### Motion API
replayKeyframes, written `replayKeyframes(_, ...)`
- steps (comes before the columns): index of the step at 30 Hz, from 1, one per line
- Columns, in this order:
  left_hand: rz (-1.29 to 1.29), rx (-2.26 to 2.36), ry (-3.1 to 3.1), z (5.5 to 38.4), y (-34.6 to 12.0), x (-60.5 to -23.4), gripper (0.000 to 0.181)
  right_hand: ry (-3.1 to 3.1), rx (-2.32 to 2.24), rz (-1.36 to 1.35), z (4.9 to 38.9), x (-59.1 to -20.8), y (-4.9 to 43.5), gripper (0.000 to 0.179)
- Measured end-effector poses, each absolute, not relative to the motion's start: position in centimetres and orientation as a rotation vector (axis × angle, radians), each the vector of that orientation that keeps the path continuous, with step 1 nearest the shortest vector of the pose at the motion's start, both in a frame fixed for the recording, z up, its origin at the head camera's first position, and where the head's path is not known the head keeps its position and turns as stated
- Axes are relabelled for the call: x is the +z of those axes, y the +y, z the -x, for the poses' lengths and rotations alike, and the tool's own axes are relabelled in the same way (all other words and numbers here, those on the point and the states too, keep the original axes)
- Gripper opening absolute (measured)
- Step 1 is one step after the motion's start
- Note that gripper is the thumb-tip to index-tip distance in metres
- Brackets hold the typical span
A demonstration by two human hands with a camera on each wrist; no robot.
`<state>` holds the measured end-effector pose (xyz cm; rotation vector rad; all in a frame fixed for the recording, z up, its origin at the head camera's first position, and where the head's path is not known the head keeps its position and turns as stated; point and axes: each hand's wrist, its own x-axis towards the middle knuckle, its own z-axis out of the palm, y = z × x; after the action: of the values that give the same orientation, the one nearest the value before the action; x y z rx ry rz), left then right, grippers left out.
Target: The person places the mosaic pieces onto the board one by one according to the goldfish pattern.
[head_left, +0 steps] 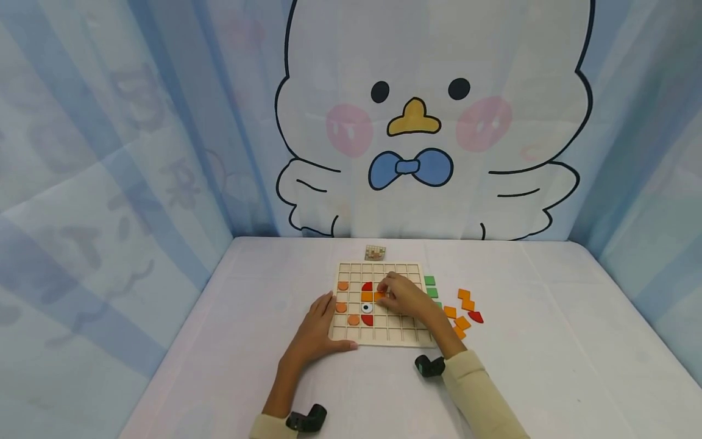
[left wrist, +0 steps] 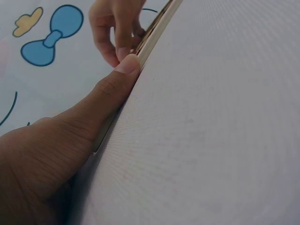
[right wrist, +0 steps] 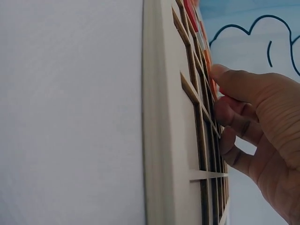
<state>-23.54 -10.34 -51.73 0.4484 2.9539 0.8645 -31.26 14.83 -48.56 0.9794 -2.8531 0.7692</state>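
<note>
A wooden grid board point(head_left: 384, 341) lies on the table, holding orange discs point(head_left: 353, 320), orange squares point(head_left: 367, 297), red quarter-round pieces point(head_left: 367, 321) and a white eye piece point(head_left: 367, 308). Spread at the board's near left corner, my left hand point(head_left: 312, 329) touches its left side with the fingers, the thumb along the front edge. Over the middle of the grid, my right hand point(head_left: 406, 296) has its fingers bent down. In the right wrist view a red piece point(right wrist: 226, 92) shows between thumb and fingers, mostly hidden. The thumb tip is close to an orange square point(head_left: 379, 296).
Green squares point(head_left: 430, 280) line the board's right side. Farther right lie several loose orange squares point(head_left: 462, 323) and a red piece point(head_left: 476, 317). A small patterned card point(head_left: 375, 252) sits behind the board. A printed curtain point(head_left: 417, 201) hangs behind the table.
</note>
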Motion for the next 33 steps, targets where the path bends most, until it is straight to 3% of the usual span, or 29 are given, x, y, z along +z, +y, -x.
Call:
replayKeyframes(19, -0.451, 0.873, 2.971, 23.5, -10.5, -51.8, 0.122, -2.815, 0.814, -0.768, 30.0, -47.1, 20.3, 0.016)
replayKeyframes(33, -0.448, 0.874, 2.971, 23.5, -10.4, -52.2, 0.121, -3.052, 0.843, -0.378, 28.9, -46.8, 26.1, 0.015)
